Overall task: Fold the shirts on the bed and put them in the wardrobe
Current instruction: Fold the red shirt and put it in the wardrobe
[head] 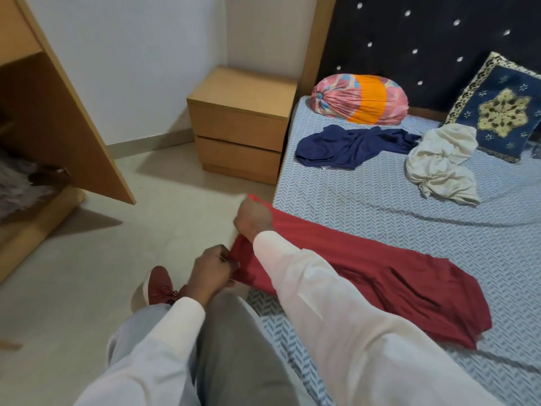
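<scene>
Shirt (366, 271) edge pinched in both my left hand (212, 269) and right hand (253, 218); tugging could slide it off the bed (380, 200)

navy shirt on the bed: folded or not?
Not folded. The navy shirt lies crumpled and twisted on the bed near the bolster, untouched; both hands grip the red shirt.

the bed (366, 194), under a blue-and-white herringbone sheet, fills the view from 1 to 5 o'clock. directly on it: a red shirt (380, 276) spread flat near the edge at about 4 o'clock, a crumpled navy shirt (348, 146) at 1 o'clock, a bunched white shirt (442, 162) at 2 o'clock, a pink-and-orange bolster (360, 98) and a blue embroidered cushion (500, 109) by the headboard.
</scene>
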